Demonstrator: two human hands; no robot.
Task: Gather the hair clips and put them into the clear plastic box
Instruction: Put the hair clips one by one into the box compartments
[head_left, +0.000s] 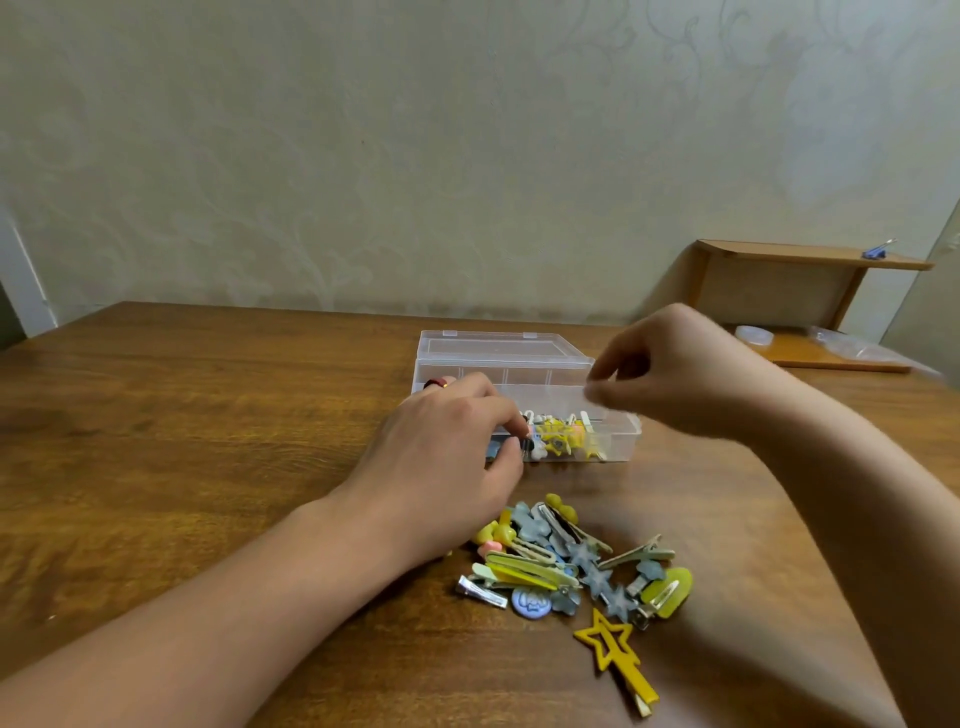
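The clear plastic box (615, 441) stands open on the table, its lid (488, 345) tipped back, with several yellow and white hair clips (558, 439) inside. My left hand (447, 452) holds the box's front left wall, fingers curled over the rim and thumb outside. My right hand (670, 374) hovers above the box's right end with thumb and fingers drawn together; its fingertips are blurred, and I cannot make out anything in them. A pile of yellow, grey-blue and metal hair clips (571, 564) lies in front of the box. A yellow star clip (615, 657) lies nearest me.
The brown wooden table (208, 441) reaches back to a pale patterned wall. A small wooden shelf (789, 283) stands at the back right, with a blue binder clip (878, 250) on top and clear plastic pieces (753, 335) under it.
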